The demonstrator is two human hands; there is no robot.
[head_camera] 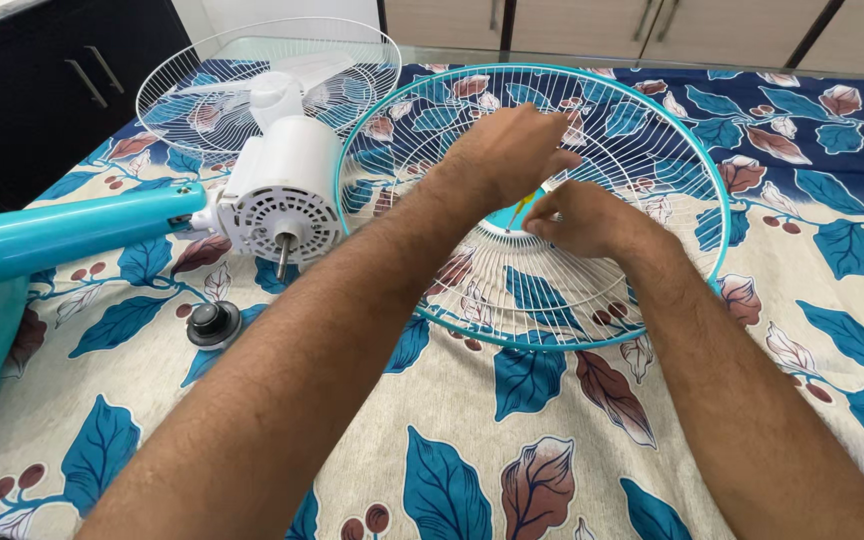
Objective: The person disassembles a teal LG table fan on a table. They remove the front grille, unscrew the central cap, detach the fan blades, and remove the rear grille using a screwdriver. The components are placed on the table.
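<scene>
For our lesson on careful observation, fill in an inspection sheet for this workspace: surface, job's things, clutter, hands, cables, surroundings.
Surface: table under a leaf-print cloth.
Job's things: teal-rimmed fan grille lying flat; a small yellow-green tool at its centre.
Clutter: white fan motor on a teal stand, rear grille with blades, black knob.
Hands: left hand over the grille centre; right hand pinching the tool.
Cables: nothing seen.
Surroundings: dark cabinet at left, pale cupboard doors behind.
</scene>
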